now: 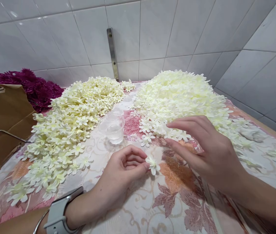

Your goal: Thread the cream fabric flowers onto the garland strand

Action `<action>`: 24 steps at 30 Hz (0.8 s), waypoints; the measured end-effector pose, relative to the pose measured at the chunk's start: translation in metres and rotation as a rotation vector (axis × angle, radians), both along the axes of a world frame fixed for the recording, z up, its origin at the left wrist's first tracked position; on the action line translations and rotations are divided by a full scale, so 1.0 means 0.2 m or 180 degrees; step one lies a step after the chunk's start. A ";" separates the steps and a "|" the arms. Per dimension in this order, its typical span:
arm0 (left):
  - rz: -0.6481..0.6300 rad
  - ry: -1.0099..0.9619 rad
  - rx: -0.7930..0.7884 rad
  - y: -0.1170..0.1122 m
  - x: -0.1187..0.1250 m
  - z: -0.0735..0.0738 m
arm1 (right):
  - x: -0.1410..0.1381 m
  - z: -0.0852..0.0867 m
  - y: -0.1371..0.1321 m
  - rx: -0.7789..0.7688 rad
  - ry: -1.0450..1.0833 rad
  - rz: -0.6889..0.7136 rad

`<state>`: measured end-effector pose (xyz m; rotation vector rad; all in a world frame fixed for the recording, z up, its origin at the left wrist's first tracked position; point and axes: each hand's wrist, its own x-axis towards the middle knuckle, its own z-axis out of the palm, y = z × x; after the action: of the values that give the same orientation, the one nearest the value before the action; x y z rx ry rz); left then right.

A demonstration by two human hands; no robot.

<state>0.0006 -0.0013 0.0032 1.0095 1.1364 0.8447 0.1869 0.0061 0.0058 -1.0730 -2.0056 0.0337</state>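
Note:
Between the thumb and curled fingers of my left hand (125, 165) is pinched a single white artificial flower (153, 164), its petals facing outward. My right hand (206, 149) hovers to the right of it, thumb and fingers apart, with nothing seen between them. Just beyond that hand lies a large heap of white-green artificial flowers (177, 94), and a few loose ones spread toward its near edge. A second heap of creamier flowers (79, 110) stretches along the left. A small clear plastic cup (115, 130) with clear contents stands between the heaps, beyond my left hand.
Flowered cloth (133, 208) covers the table. At the left stand a brown cardboard box (6, 113) and a bunch of purple flowers (28, 84). Behind rises a tiled wall (152, 29) with a metal strip (113, 53). A bent metal rod (1, 131) crosses the box.

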 end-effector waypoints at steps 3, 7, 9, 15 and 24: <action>-0.0052 0.0002 0.0001 0.01 0.00 0.00 | -0.02 -0.01 -0.01 -0.0443 -0.0293 0.0629; -0.0097 -0.0017 -0.0037 0.01 0.00 -0.01 | -0.06 -0.04 -0.03 -0.0970 -0.0241 0.0983; -0.0111 0.0004 -0.0013 0.00 0.00 -0.01 | -0.06 -0.03 -0.03 -0.1186 -0.0137 0.0974; 0.0008 -0.0010 -0.0058 0.00 0.00 0.00 | -0.02 0.01 -0.01 -0.0695 -0.0154 0.0333; -0.0009 0.0104 -0.0031 0.01 0.00 0.00 | -0.04 -0.03 -0.01 -0.0699 -0.0485 0.1227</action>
<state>0.0012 0.0009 0.0040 1.0196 1.1655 0.8224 0.1787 0.0031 0.0000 -0.8240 -2.3644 0.3932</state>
